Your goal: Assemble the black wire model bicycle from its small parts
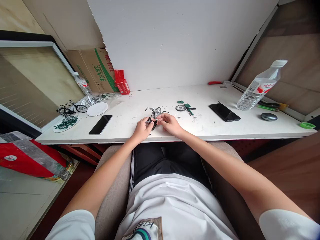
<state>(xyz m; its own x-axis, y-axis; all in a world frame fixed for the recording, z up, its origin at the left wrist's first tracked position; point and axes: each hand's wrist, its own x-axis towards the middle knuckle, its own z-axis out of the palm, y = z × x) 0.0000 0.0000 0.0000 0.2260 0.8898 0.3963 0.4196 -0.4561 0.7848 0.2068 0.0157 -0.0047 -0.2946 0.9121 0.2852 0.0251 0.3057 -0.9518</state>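
Close to the table's front edge, a small black model bicycle (pixel 157 112) is held between both hands, its spoked wheel and handlebar pointing away from me. My left hand (pixel 143 129) is closed on the frame's left side. From the right, my right hand (pixel 169 124) pinches at the same model; whether a tiny part sits between its fingertips I cannot make out. To the right of the hands lie a loose spoked wheel (pixel 180 108) with a dark fork and some green plastic parts (pixel 187 105).
A finished-looking model bicycle (pixel 72 108), a plate of green parts (pixel 66 123) and a phone (pixel 100 125) are on the left. On the right are another phone (pixel 224 112), a water bottle (pixel 260 87) and a mouse (pixel 269 116). A red box (pixel 122 82) stands behind.
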